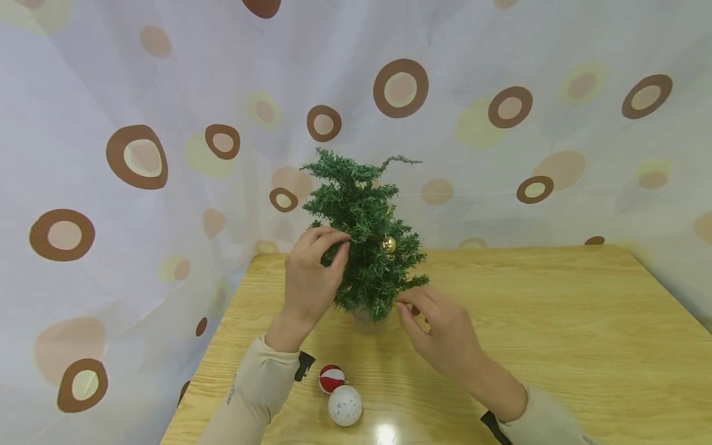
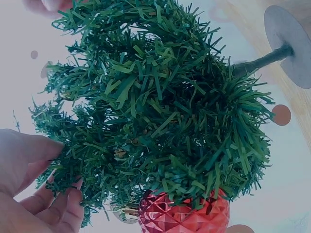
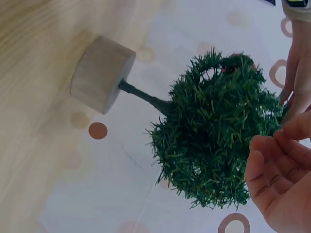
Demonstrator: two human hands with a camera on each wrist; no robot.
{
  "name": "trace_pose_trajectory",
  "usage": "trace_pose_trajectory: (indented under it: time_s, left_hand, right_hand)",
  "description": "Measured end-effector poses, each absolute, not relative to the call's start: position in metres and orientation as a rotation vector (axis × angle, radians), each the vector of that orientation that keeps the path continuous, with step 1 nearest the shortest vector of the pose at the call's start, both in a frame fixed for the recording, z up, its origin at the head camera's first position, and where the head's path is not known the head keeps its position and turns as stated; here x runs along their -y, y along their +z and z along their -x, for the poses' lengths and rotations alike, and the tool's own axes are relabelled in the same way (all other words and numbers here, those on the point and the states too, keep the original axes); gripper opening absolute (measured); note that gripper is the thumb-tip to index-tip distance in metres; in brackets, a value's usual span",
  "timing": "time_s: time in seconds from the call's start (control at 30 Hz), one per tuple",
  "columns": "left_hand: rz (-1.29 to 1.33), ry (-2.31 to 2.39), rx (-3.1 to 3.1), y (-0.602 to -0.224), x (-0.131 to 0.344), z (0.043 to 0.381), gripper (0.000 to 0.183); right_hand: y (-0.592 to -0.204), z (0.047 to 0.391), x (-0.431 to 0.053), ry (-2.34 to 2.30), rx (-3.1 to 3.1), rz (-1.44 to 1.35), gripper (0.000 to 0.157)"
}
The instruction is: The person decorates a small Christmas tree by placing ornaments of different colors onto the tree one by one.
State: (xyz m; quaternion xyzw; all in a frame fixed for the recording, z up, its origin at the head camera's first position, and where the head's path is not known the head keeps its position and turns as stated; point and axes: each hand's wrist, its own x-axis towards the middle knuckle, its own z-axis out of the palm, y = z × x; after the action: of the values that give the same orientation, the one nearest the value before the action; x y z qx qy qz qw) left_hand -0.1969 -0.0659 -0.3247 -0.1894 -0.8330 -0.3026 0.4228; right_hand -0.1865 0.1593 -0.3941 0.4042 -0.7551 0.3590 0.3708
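A small artificial Christmas tree (image 1: 361, 210) stands at the back of the table on a round base (image 3: 97, 73). My left hand (image 1: 314, 272) is at its left side, and thumb and fingers pinch a branch tip (image 2: 63, 170) in the left wrist view. Below that branch hangs a faceted red bauble (image 2: 184, 213) with a gold cap, partly under the greenery. On the lower right, my right hand (image 1: 439, 334) has thumb and forefinger drawn together at a branch end (image 1: 414, 283); its other fingers are curled. A gold bauble (image 1: 388, 245) shows among the right-hand branches.
On the table (image 1: 528, 346), in front of the tree, lie a red-and-white ball (image 1: 331, 378) and a white speckled ball (image 1: 345, 406), side by side. A patterned curtain (image 1: 456, 62) hangs behind and to the left. One bare twig (image 1: 400, 161) sticks out near the treetop.
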Motion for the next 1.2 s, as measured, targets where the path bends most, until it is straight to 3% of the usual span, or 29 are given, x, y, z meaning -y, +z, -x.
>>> trace_pose_trajectory:
  time_s: [0.23,0.8,1.2]
  left_hand:
    - [0.474,-0.761,2.099,-0.325,0.067,0.198,0.009]
    - [0.505,-0.865,2.066,-0.329,0.076,0.203,0.014]
    - [0.509,-0.903,2.062,-0.331,0.078,0.204,0.014]
  right_hand:
    - [-0.408,0.173,-0.151,0.932,1.938,-1.115,0.004]
    - [-0.462,0.148,-0.131,0.849,2.205,-1.371,0.031]
    - [-0.472,0.141,-0.126,0.861,2.356,-1.536,0.037]
